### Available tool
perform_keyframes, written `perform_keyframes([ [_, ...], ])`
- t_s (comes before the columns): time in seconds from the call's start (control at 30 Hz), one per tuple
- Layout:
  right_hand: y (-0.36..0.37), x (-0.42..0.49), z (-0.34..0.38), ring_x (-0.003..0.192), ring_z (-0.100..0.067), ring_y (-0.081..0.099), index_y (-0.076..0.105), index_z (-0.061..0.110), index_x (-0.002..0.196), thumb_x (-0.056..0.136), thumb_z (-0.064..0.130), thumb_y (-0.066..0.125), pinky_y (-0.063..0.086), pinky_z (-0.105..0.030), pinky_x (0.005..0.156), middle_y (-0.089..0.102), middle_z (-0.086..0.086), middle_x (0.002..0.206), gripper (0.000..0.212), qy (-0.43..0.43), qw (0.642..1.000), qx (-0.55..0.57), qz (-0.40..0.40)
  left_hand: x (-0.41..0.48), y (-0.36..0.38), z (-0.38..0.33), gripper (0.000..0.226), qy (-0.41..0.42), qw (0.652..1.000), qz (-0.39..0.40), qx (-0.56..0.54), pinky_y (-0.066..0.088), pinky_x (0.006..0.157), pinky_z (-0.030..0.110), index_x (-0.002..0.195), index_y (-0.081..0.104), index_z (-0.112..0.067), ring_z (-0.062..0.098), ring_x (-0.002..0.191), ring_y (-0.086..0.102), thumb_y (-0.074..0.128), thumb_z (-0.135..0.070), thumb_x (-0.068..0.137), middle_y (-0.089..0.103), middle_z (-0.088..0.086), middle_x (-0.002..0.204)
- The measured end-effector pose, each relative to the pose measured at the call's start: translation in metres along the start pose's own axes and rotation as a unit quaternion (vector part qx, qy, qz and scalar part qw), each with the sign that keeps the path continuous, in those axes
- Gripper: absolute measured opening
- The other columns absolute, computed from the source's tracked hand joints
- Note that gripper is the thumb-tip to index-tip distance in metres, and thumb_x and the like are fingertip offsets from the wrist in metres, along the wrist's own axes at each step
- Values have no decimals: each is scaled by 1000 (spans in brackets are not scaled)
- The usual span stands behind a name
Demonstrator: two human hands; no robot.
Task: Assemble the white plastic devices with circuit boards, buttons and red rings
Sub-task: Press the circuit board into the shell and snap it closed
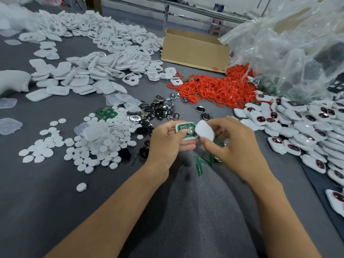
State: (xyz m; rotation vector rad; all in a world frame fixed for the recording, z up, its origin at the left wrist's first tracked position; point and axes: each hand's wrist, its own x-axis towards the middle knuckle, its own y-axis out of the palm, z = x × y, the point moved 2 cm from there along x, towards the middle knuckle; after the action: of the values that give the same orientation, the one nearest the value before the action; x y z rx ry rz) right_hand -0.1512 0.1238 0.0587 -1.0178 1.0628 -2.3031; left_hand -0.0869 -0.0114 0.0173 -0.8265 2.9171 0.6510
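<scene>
My left hand (168, 144) grips a white plastic shell half (186, 130) with a green circuit board and a shiny round cell showing inside it. My right hand (232, 142) pinches a white cover piece (206, 130) tilted just to the right of the shell, touching its edge. A heap of red rings (216, 90) lies beyond my hands. White round buttons (93, 144) are scattered at the left, with one loose green circuit board (107, 113) behind them. Dark and silvery metal discs (162, 108) lie just past my hands.
Empty white shells (104, 58) are piled at the far left. Finished devices (301, 125) are stacked at the right. A cardboard box (195, 51) stands at the back, clear plastic bags (290, 43) to its right. Green strips (201, 162) lie under my right hand. Clear plastic trays (94, 130) sit among the buttons.
</scene>
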Motion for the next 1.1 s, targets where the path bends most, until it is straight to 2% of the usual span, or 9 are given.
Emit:
perform_keyframes([
  [0.1, 0, 0, 1, 79, -4, 50, 68, 11, 109, 74, 9, 78, 40, -7, 76, 60, 0, 93, 36, -38, 999, 1, 4, -3, 4, 0, 18, -31, 998, 41, -33, 59, 58, 27, 100, 65, -3, 24, 66, 73, 50, 6, 95, 73, 15, 81],
  [0.27, -4, 1, -3, 93, -11, 53, 64, 9, 120, 80, 7, 73, 47, -23, 84, 58, -4, 107, 41, -30, 999, 14, -23, -4, 4, -1, 21, -56, 994, 67, -63, 60, 62, 29, 111, 62, -1, 29, 75, 74, 49, 4, 96, 72, 24, 92],
  [0.4, -7, 3, -8, 95, -13, 53, 62, 13, 123, 83, 2, 68, 49, -29, 85, 56, -3, 109, 42, -7, 999, 29, -22, -4, 6, 0, 22, -74, 991, 91, -64, 61, 68, 30, 116, 59, 1, 30, 80, 74, 45, -6, 101, 73, 20, 93],
  [0.6, -9, 3, -7, 99, -6, 51, 61, 12, 121, 84, -3, 63, 45, -15, 83, 57, 1, 110, 40, -3, 998, 45, -35, -4, 6, 0, 30, -79, 989, 99, -70, 61, 68, 31, 113, 61, 1, 31, 80, 74, 39, -17, 104, 73, 21, 97],
  [0.67, -10, 3, -7, 100, -5, 53, 59, 15, 120, 86, -2, 61, 44, -17, 85, 59, 7, 109, 37, 9, 997, 73, -22, -4, 6, -1, 30, -84, 989, 96, -72, 61, 66, 30, 112, 61, 1, 30, 79, 74, 38, -17, 104, 73, 20, 97],
  [0.83, -8, -1, -1, 113, -7, 55, 52, 13, 124, 94, 1, 52, 41, -20, 95, 62, 1, 118, 32, 10, 978, 187, 95, -5, 5, -1, 27, -74, 992, 96, -46, 61, 74, 31, 122, 55, 2, 32, 88, 72, 52, 3, 95, 70, 24, 104],
  [0.93, -7, -1, -1, 111, -5, 55, 51, 13, 123, 97, 8, 48, 41, -16, 93, 62, 1, 117, 27, 27, 972, 212, 93, -5, 4, 0, 31, -67, 993, 90, -45, 60, 72, 29, 122, 55, 1, 30, 85, 73, 53, 8, 92, 70, 23, 105],
  [1.0, -7, 0, -9, 104, -3, 56, 52, 17, 119, 97, 11, 50, 40, -11, 83, 63, 6, 113, 23, 63, 982, 168, 52, -4, 5, 0, 28, -64, 993, 81, -54, 60, 70, 28, 120, 56, 0, 29, 82, 74, 52, 6, 94, 71, 22, 102],
  [1.1, -5, -2, -30, 106, -20, 52, 56, 13, 118, 91, 9, 59, 36, -22, 79, 61, -2, 113, 28, 125, 990, -20, 70, -3, 4, 0, 26, -59, 994, 73, -58, 60, 72, 28, 119, 57, -2, 28, 84, 74, 50, 6, 95, 72, 21, 100],
])
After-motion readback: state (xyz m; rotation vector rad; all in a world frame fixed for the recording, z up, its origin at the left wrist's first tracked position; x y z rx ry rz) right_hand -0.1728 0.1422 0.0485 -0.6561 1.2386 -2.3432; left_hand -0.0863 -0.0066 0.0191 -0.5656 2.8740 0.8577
